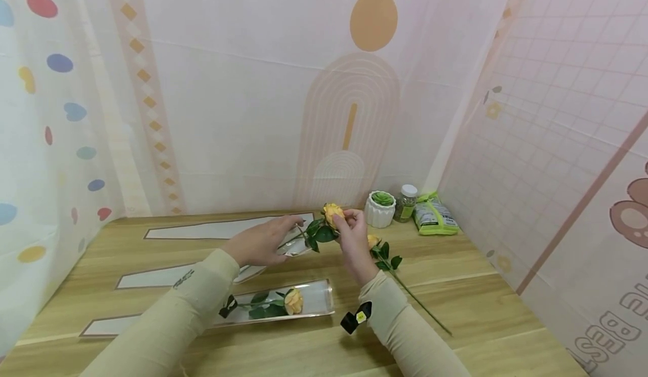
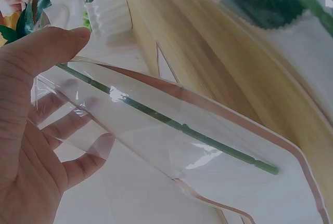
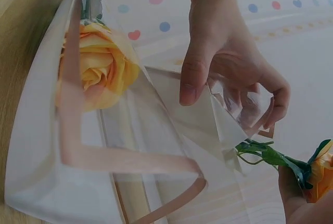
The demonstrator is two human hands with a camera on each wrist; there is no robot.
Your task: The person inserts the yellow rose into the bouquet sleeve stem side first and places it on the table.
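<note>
My right hand [image 1: 354, 247] pinches an artificial yellow rose [image 1: 333, 214] just at its bloom, above dark green leaves. The rose's green stem [image 2: 182, 127] runs down inside a clear flower sleeve [image 2: 250, 135] with a pinkish-brown border. My left hand [image 1: 263, 242] holds this sleeve near its mouth, thumb on one side and fingers behind the film. Nearer to me, another yellow rose [image 1: 292, 301] lies in a second sleeve [image 1: 324, 295] on the table. A loose yellow rose [image 1: 373, 242] lies beyond my right wrist, its long stem pointing toward me.
Behind the left hand a flat sleeve [image 1: 202, 232] lies on the wooden table [image 1: 486, 321]. At the back right stand a succulent in a white pot [image 1: 379, 215], a white-lidded jar [image 1: 406, 203] and a green-and-white packet [image 1: 435, 216]. Patterned curtains [image 1: 243, 112] surround the table.
</note>
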